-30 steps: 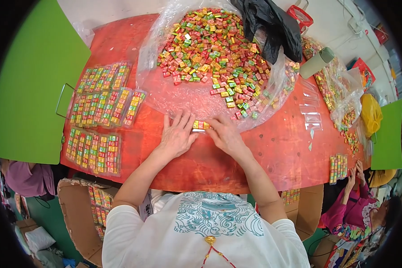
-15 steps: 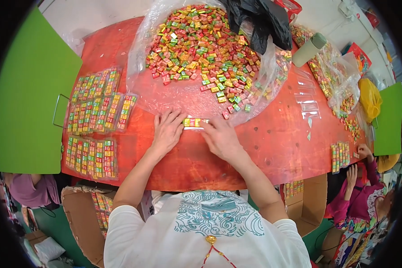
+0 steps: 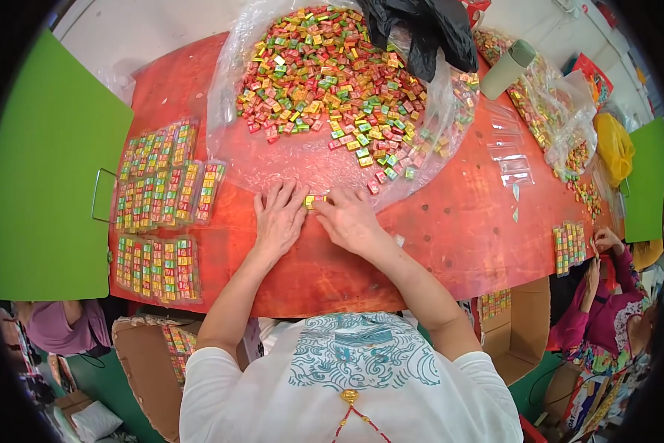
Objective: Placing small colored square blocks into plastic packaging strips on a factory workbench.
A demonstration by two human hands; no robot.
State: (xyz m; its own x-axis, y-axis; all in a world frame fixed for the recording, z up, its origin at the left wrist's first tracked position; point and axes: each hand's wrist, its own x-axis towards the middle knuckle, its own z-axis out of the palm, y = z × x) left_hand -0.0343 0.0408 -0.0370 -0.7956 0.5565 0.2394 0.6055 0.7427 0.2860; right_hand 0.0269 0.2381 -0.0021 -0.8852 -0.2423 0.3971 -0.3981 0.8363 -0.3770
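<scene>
Red tabletop [image 3: 332, 277] lies before you. Your left hand [image 3: 279, 219] rests with fingers extended beside a short row of small wrapped blocks [image 3: 315, 201]; your right hand [image 3: 349, 219] curls over the row's other end, though whether it pinches cannot be told. Uneven finger pressure could skew the row. Beyond, a clear plastic sheet [image 3: 302, 164] bears a loose heap of blocks [image 3: 324, 81]; snagging its near edge might send some sliding.

Shirt [image 3: 273, 406]: white, with short sleeves [image 3: 210, 373].
Print [image 3: 365, 354]: teal on white, swirling wave-like lines about a solid band.
Pendant [image 3: 349, 396]: gold, rounded, we note.
Cord [image 3: 339, 426]: red, gold-beaded, parting into two strands.
Forearms [image 3: 237, 292]: bare, as we see them.
Hands [image 3: 279, 223]: ungloved.
</scene>
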